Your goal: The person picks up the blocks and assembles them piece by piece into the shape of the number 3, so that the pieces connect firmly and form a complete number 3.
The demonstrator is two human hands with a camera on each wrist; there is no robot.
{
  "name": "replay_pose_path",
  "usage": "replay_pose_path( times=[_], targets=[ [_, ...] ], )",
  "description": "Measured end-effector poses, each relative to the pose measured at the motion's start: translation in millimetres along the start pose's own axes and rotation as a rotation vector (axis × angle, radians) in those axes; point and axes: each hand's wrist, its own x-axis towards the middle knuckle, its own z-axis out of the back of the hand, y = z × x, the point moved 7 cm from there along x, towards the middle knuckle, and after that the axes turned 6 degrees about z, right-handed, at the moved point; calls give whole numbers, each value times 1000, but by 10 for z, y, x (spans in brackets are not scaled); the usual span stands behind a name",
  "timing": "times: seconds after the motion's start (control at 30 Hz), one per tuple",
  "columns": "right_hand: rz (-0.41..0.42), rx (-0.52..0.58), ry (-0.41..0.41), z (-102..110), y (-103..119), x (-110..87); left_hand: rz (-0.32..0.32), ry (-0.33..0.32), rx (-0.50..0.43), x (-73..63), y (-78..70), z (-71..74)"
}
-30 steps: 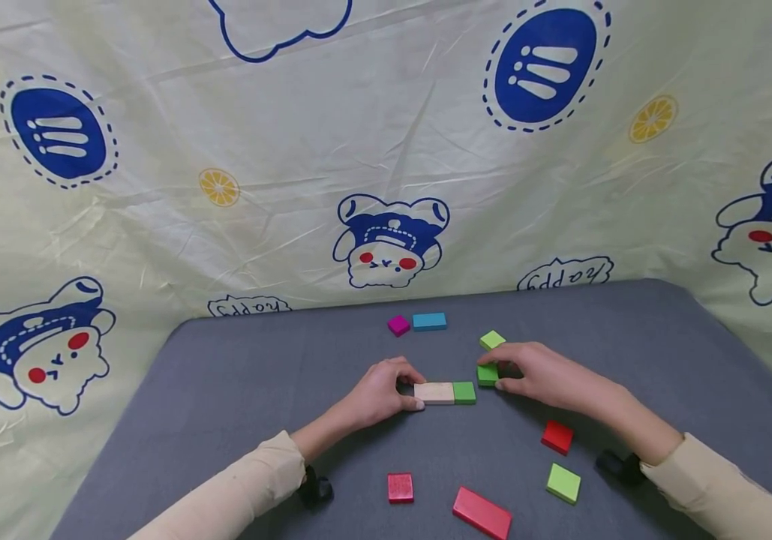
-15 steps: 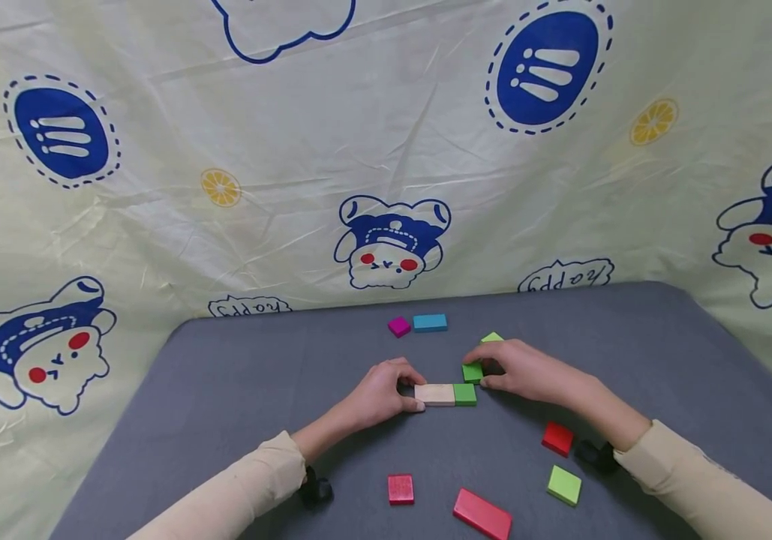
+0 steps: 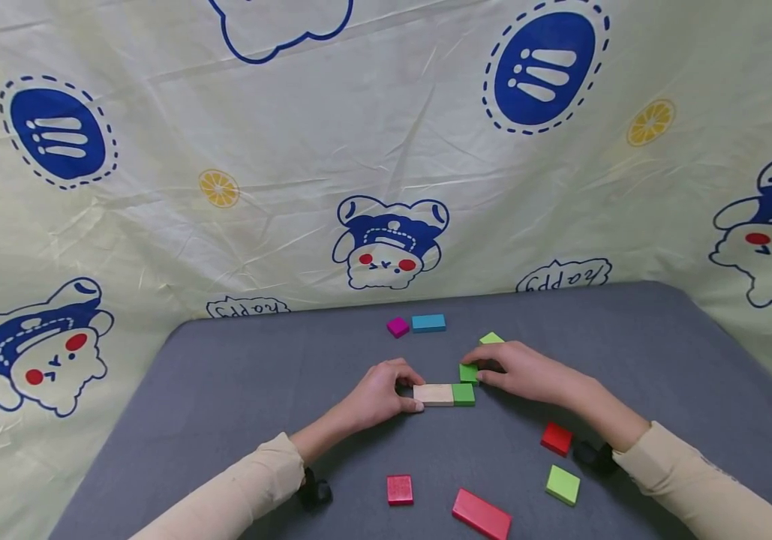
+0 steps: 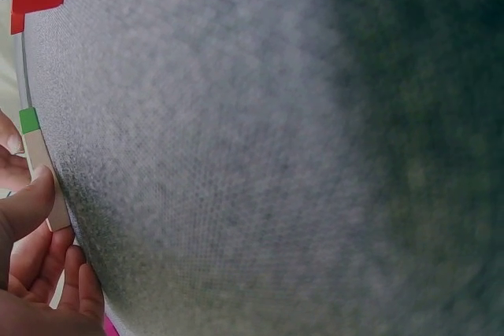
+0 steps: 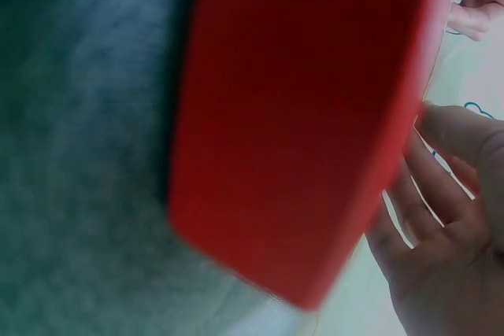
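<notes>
On the grey table my left hand (image 3: 380, 391) grips the left end of a pale wooden block (image 3: 434, 395) between thumb and fingers. A green block (image 3: 463, 394) sits against that block's right end, in line with it. Just behind this pair, my right hand (image 3: 524, 369) pinches a second green block (image 3: 469, 373), its near edge close to the first one. In the left wrist view the thumb lies over the wooden block (image 4: 46, 182). A red block (image 5: 291, 116) fills much of the right wrist view and hides the right fingertips.
Behind the right hand lies a light green block (image 3: 491, 338). Farther back are a magenta block (image 3: 398, 327) and a blue block (image 3: 428, 323). Nearer are red blocks (image 3: 557, 439), (image 3: 400, 490), a long red block (image 3: 482, 514) and a light green block (image 3: 563, 485).
My right hand has slid left with its green block, from right of the row to behind the row's green end. The left hand and the wooden block have stayed in place.
</notes>
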Motion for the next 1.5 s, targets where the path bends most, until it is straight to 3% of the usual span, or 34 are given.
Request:
replay_pose_path(
  times=[1.5],
  targets=[
    [48,-7,-8,-69,80,102,1,-13,8,-5,-9,14]
  ],
)
